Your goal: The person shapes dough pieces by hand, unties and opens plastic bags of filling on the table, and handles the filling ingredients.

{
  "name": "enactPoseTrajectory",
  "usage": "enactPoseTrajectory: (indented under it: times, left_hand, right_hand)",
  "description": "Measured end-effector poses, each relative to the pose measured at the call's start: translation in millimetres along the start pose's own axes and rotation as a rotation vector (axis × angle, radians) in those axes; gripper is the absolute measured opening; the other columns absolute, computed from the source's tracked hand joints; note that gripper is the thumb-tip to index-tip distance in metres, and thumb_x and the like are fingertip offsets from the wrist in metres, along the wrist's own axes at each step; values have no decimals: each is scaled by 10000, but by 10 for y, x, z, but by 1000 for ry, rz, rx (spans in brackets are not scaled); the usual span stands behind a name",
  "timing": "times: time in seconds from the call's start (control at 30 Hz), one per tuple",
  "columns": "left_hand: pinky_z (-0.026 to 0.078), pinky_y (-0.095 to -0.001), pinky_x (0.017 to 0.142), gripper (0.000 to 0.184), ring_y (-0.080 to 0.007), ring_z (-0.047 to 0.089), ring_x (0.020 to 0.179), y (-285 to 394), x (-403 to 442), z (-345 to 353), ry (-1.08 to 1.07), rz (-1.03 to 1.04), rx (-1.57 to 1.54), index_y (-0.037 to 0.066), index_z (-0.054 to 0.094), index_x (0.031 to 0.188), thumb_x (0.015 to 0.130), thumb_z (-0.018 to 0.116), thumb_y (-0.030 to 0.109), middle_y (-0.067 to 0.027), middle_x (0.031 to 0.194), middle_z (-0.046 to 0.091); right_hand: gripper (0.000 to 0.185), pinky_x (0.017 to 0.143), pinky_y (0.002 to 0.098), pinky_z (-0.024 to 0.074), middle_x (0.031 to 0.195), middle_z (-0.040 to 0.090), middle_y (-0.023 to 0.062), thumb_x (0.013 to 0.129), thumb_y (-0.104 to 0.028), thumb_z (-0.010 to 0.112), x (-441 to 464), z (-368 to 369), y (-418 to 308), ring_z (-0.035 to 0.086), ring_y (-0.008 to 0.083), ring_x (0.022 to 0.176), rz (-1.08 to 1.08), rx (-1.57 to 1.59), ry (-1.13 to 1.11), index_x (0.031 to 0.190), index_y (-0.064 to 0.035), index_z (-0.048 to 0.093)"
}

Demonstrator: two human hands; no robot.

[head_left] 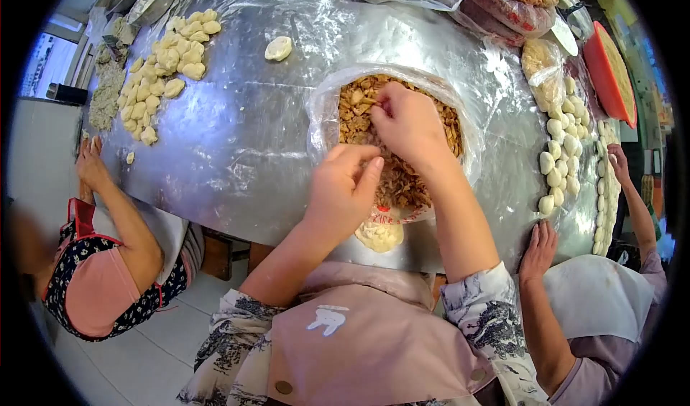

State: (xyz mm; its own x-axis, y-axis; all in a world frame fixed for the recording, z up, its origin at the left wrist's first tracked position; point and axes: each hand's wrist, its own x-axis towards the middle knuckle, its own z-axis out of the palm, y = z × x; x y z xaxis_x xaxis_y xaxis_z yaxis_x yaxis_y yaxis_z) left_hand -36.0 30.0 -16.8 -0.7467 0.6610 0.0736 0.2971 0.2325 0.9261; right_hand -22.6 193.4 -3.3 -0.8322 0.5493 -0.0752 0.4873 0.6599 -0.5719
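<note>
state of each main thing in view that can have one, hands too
Plastic bag, open
Brown chopped filling, uncovered, loose
Left hand, fingers bent
Right hand, fingers curled, grip's contents unclear
Dough pieces on the left, heaped
Lone dough piece, lying apart
Red basin, uncovered, holding something yellowish

A red basin (602, 75) sat at far right, near plastic-wrapped bundles (499, 5); a metal bowl (158, 9) stood at upper left, and pale floor tiles (169, 334) showed beside a person (140, 241) in a patterned apron (65, 255).

A floured metal table (237, 151), dough (169, 59) and chopped food (353, 122) suggest a kitchen.
</note>
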Motion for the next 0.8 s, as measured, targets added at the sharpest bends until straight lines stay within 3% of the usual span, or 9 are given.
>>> enactPoseTrajectory:
  times: [0.03,0.07,0.1,0.17,0.2,0.37,0.53,0.63,0.8]
  left_hand:
    - [510,-247,610,184,-77,594,700,23,10,-10,28,-21,-7,-15,673,1091,957,639,107,-86,924,631]
    - [518,-239,634,266,-77,600,724,5,20,1,16,-76,-65,-4,619,1213,968,623,98,-92,1011,624]
    - [519,-235,642,288,-77,601,735,0,38,28,33,-97,-114,-5,598,1241,971,618,95,-91,1037,619]
    - [521,-226,659,337,-76,604,757,-4,75,89,62,-135,-213,-6,555,1296,978,608,90,-90,1089,609]
    - [518,-215,702,369,-73,604,790,-17,96,106,9,-121,-212,1,518,1340,988,593,85,-80,1145,590]
    - [489,-216,644,231,-57,596,731,14,117,274,-112,-167,-502,-12,598,1187,965,615,51,-47,976,624]
    - [497,-225,651,164,-59,599,731,11,61,276,-111,-99,-411,-9,607,1125,970,606,43,-36,929,621]
    - [477,-192,698,165,-47,563,770,26,16,321,-74,-157,-564,19,586,1155,1003,577,82,-3,908,618]
    - [482,-211,642,96,-49,569,710,56,47,293,-145,-175,-572,0,616,1053,987,587,65,-16,854,625]
  right_hand:
    - [217,769,454,536,851,701,176,841,-214,663,-58,-15,138,680,375,823,15,115,26,950,-26,661]
    - [225,710,384,536,786,697,128,837,-200,704,-124,-40,241,685,279,737,63,357,27,947,-10,655]
    - [204,615,287,497,739,654,34,862,-173,725,-209,-98,331,610,137,648,113,597,-8,946,-5,645]
    - [151,552,214,425,744,602,-31,893,-138,711,-382,-291,262,519,55,613,352,1009,-94,954,-21,638]
    - [141,544,206,412,748,600,-35,895,-131,710,-466,-307,286,511,50,604,373,1097,-104,962,-30,638]
    - [129,529,178,392,753,603,-36,883,-106,717,-757,-330,292,502,39,583,478,1353,-136,974,-55,641]
    - [56,526,177,408,751,623,-21,898,-94,680,-904,-282,306,512,41,580,521,1347,-172,940,-64,658]
    - [52,531,182,418,755,629,-14,900,-89,672,-969,-259,262,516,45,580,487,1294,-122,936,-53,658]
    - [66,546,190,435,762,625,-15,914,-112,670,-1010,-252,366,528,48,605,484,1304,-178,942,-54,654]
